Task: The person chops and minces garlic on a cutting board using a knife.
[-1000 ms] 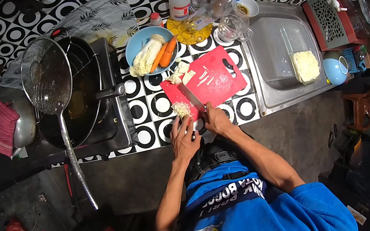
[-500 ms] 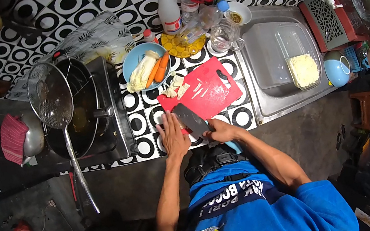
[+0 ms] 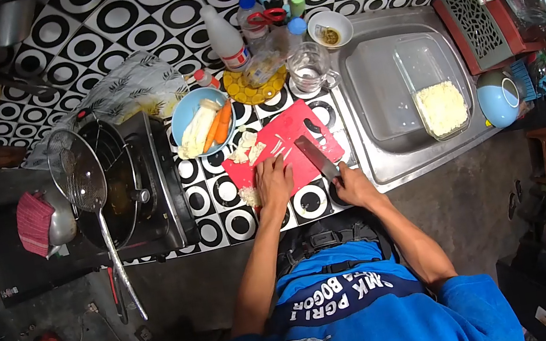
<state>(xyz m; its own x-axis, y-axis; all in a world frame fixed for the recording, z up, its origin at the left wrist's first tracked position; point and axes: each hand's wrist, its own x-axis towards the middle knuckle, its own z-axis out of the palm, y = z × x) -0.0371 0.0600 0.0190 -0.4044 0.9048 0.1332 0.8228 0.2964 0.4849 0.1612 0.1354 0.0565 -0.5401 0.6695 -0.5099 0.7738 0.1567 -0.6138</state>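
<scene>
My right hand (image 3: 355, 187) is wrapped round the handle of a knife (image 3: 318, 158), whose blade points up and left over the right part of the red cutting board (image 3: 294, 123). My left hand (image 3: 275, 183) lies on the board's left part with its fingers spread, close to pale vegetable pieces (image 3: 246, 147). A few thin pale strips (image 3: 277, 147) rest on the board just above its fingertips. At the board's lower left corner, beside my left hand, is a small heap of finely chopped pale bits (image 3: 249, 196).
Behind the board stand a blue bowl (image 3: 181, 113) with carrots and cabbage, a yellow mat (image 3: 246, 89), bottles and a glass jug (image 3: 309, 68). Left is a stove with a wok (image 3: 123, 214) and strainer (image 3: 79, 175); right, a sink (image 3: 389, 173) with a container of chopped food (image 3: 442, 109).
My left hand has moved from the chopped heap up and right onto the board. The knife has shifted right, away from that hand. The camera view has also turned.
</scene>
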